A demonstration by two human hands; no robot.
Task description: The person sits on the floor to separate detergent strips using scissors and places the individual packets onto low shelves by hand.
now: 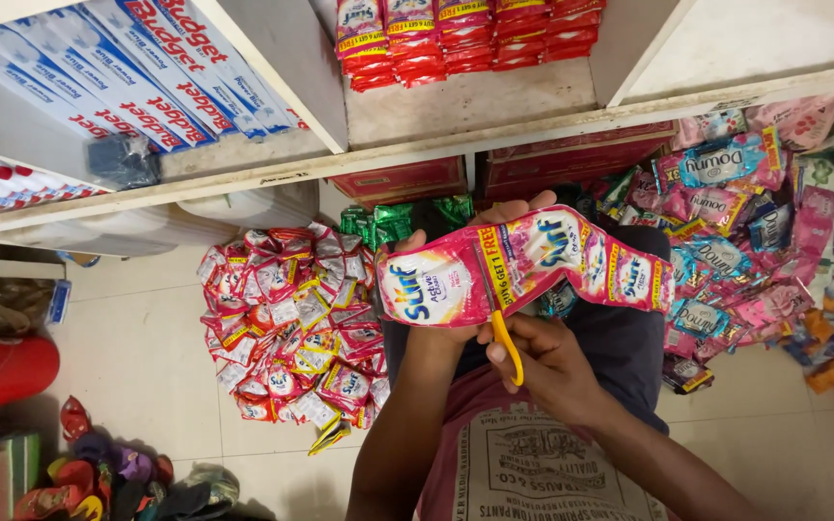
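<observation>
Tiled floor crowded by sachet piles (pixel 291 323), left hand (pixel 456 289) gripping pink sachet strip (pixel 533 265), right hand (pixel 547 362) closed on yellow-handled scissors (pixel 502 333)

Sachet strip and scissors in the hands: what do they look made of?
Sachet strip: thin glossy plastic film, going by its sheen and creased bends. Scissors: handle looks like smooth yellow plastic; the blades look like grey metal, though little of them shows.

Sachet pile (pixel 291 323) on floor (pixel 137 357) left; shelf (pixel 465 106) behind.
</observation>
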